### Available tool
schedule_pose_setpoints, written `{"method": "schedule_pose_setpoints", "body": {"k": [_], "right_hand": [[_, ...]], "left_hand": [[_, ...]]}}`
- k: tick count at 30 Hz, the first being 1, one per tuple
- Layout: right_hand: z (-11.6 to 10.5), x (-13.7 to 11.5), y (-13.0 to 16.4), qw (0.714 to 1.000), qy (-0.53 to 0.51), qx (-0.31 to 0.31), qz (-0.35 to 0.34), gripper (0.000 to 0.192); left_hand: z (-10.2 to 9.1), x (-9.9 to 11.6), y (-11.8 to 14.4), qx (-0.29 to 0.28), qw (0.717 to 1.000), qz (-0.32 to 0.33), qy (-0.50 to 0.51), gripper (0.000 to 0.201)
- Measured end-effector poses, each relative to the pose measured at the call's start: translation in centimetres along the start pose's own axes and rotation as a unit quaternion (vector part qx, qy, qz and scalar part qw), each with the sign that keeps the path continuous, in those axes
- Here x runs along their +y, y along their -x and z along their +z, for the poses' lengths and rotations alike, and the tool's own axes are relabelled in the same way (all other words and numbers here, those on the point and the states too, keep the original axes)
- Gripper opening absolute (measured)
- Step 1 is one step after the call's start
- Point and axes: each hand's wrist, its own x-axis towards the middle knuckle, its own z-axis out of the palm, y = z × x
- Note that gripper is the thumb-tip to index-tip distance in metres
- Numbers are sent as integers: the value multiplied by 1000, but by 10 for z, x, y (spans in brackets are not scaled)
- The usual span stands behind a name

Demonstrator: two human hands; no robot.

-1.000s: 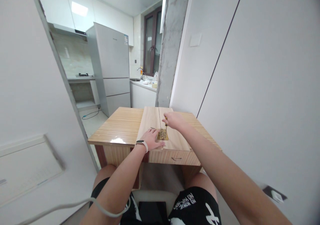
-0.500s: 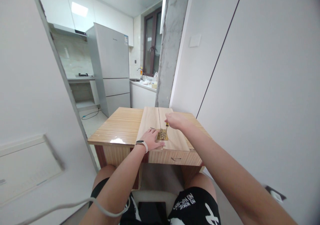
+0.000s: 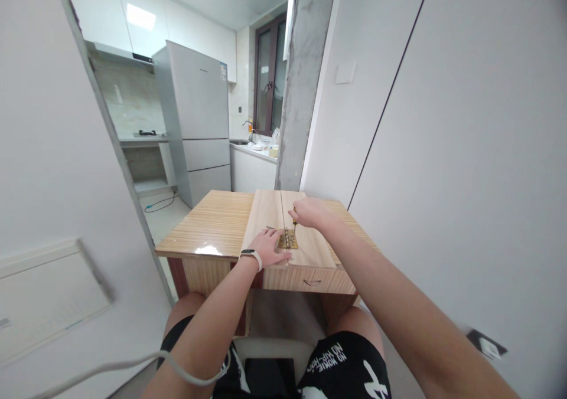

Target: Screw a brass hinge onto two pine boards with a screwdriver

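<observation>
Two pale wooden boards (image 3: 268, 210) lie side by side on the desk, with a narrow seam between them. A brass hinge (image 3: 289, 239) straddles that seam near the front. My left hand (image 3: 267, 248) lies spread on the boards, its fingers at the hinge's left edge and its thumb below it. In my right hand (image 3: 310, 212) is a screwdriver (image 3: 295, 225), held upright by its yellow handle. Its tip points down at the right leaf of the hinge; the contact point is too small to make out. My right fingers cover most of the handle.
The striped wooden desk (image 3: 208, 219) has a front drawer with a metal handle (image 3: 312, 283). A small thin object lies left of the hinge, by my left fingers. A white wall (image 3: 398, 151) rises close on the right. Beyond stands a grey fridge (image 3: 204, 101).
My right hand has turned slightly around the screwdriver handle and shifted a little left. My left hand, the boards and the hinge have stayed in place.
</observation>
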Motion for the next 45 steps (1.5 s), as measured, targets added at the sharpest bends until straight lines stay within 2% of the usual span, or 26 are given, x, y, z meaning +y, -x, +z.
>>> {"method": "schedule_pose_setpoints", "body": {"k": [7, 13, 19, 29, 37, 42, 45], "right_hand": [[4, -1, 0, 997, -23, -3, 70, 48], [13, 2, 1, 999, -37, -2, 25, 44], [11, 7, 2, 999, -26, -12, -40, 36], [8, 8, 0, 999, -6, 1, -44, 36], [12, 6, -2, 1000, -17, 15, -8, 45], [19, 1, -8, 997, -28, 31, 71, 48], [23, 3, -8, 995, -42, 22, 83, 50]], "left_hand": [[-1, 2, 0, -1, 1000, 0, 2, 91], [0, 1, 0, -4, 1000, -7, 2, 90], [0, 0, 1, 0, 1000, -2, 4, 90], [-1, 0, 1, -4, 1000, -5, 3, 90], [-2, 1, 1, 1, 1000, 0, 4, 90], [-3, 2, 1, -2, 1000, 0, 3, 90], [-2, 1, 1, 0, 1000, 2, 4, 91]]}}
